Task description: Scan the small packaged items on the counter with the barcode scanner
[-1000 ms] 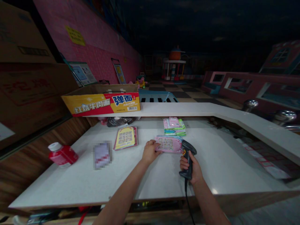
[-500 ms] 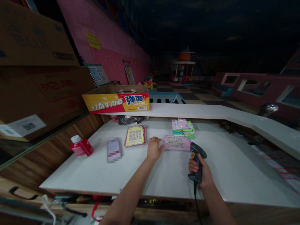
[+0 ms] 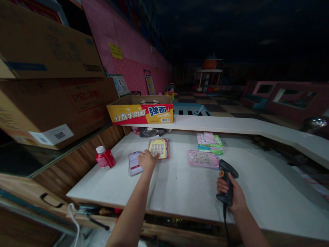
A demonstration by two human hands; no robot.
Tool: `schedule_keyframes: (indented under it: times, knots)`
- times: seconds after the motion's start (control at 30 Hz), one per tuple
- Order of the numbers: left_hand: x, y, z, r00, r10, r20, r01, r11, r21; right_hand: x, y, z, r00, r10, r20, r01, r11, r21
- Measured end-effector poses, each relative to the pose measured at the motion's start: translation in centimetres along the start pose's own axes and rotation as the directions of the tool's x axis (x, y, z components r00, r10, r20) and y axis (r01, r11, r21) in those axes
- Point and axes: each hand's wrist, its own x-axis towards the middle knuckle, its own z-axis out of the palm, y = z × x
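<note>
My right hand (image 3: 235, 192) is wrapped round the handle of a black barcode scanner (image 3: 226, 187), its cable hanging over the table edge. The scanner's head is at the right end of a pink packet (image 3: 203, 159) printed with small pictures. My left hand (image 3: 147, 160) reaches across the white table, fingers apart. It is between a phone with a lit screen (image 3: 135, 164) and a yellow-faced packet with a red border (image 3: 159, 147). Its fingertips overlap the phone's right edge and its thumb lies over the packet's lower part; whether they touch, I cannot tell.
Behind the pink packet is a stack of pink, green and blue packets (image 3: 209, 143). A red bottle with a white cap (image 3: 105, 157) stands at the left. An open noodle carton (image 3: 141, 111) sits on the raised ledge (image 3: 218, 122). Large cardboard boxes (image 3: 59, 106) are stacked on the left.
My left hand has moved left from beside the pink packet to the phone and yellow packet. The scanner stays in my right hand. The view has turned slightly left.
</note>
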Motion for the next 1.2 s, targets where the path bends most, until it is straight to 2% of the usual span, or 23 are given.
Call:
schedule_keyframes:
  times: [0.17, 0.23, 0.33, 0.37, 0.43, 0.5, 0.53, 0.6, 0.67, 0.7, 0.77, 0.87, 0.93, 1.03, 1.13, 1.2]
  knots:
    - [0.6, -1.1, -0.6, 0.998, -0.018, 0.066, 0.021, 0.999, -0.044, 0.0, 0.0, 0.0, 1.0, -0.007, -0.005, 0.007, 1.0, -0.013]
    - [1.0, -1.7, -0.6, 0.998, 0.0, 0.055, 0.005, 0.996, -0.088, 0.1, -0.1, -0.1, 1.0, -0.013, 0.01, 0.013, 0.998, -0.054]
    - [1.9, -2.4, -0.4, 0.999, -0.006, 0.035, 0.016, 0.958, -0.286, 0.2, -0.1, -0.2, 0.999, -0.019, 0.026, 0.021, 0.997, -0.074]
    - [2.2, -2.5, -0.2, 0.995, -0.031, 0.092, 0.067, 0.906, -0.418, 0.2, 0.0, -0.2, 1.0, -0.019, 0.025, 0.021, 0.997, -0.07]
    - [2.5, -2.3, 0.3, 0.953, -0.043, 0.3, 0.24, 0.713, -0.659, 0.2, 0.0, -0.2, 1.0, -0.022, 0.02, 0.023, 0.998, -0.057]
    - [2.1, -1.8, 1.0, 0.886, 0.015, 0.464, 0.386, 0.53, -0.755, 0.2, 0.1, -0.2, 1.0, -0.023, 0.016, 0.024, 0.999, -0.049]
    - [1.7, -1.5, 1.5, 0.867, 0.051, 0.496, 0.42, 0.46, -0.782, 0.2, 0.1, -0.2, 1.0, -0.024, 0.015, 0.025, 0.999, -0.045]
    - [0.6, -0.8, 2.5, 0.871, 0.12, 0.477, 0.419, 0.329, -0.846, 0.2, 0.1, -0.1, 0.999, -0.027, 0.016, 0.028, 0.998, -0.052]
    - [-0.5, -0.4, 3.7, 0.897, 0.185, 0.401, 0.372, 0.176, -0.912, 0.3, 0.1, -0.1, 0.999, -0.035, 0.02, 0.037, 0.996, -0.085]
    - [-1.1, -0.3, 4.3, 0.912, 0.21, 0.351, 0.33, 0.131, -0.935, 0.3, 0.1, 0.0, 0.999, -0.038, 0.02, 0.041, 0.993, -0.113]
    - [-1.8, -0.1, 5.4, 0.935, 0.248, 0.256, 0.231, 0.124, -0.965, 0.5, 0.2, 0.2, 0.999, -0.048, 0.005, 0.048, 0.981, -0.188]
    - [-2.4, 0.0, 6.7, 0.949, 0.271, 0.159, 0.117, 0.163, -0.98, 0.7, 1.0, 1.0, 0.992, -0.107, -0.069, 0.075, 0.93, -0.361]
    - [-2.6, 0.1, 7.2, 0.961, 0.25, 0.119, 0.071, 0.192, -0.979, 0.7, 2.1, 1.9, 0.981, -0.158, -0.115, 0.079, 0.858, -0.508]
    - [-2.7, 0.1, 7.7, 0.972, 0.219, 0.087, 0.034, 0.234, -0.972, 0.5, 4.5, 3.6, 0.975, -0.189, -0.121, 0.051, 0.713, -0.7]
    - [-2.8, -0.1, 7.9, 0.972, 0.221, 0.082, 0.024, 0.253, -0.967, 0.2, 7.3, 5.3, 0.984, -0.165, -0.072, 0.037, 0.576, -0.816]
    - [-2.8, -0.3, 8.0, 0.968, 0.236, 0.081, 0.019, 0.255, -0.967, 0.1, 9.0, 6.3, 0.987, -0.152, -0.049, 0.037, 0.52, -0.853]
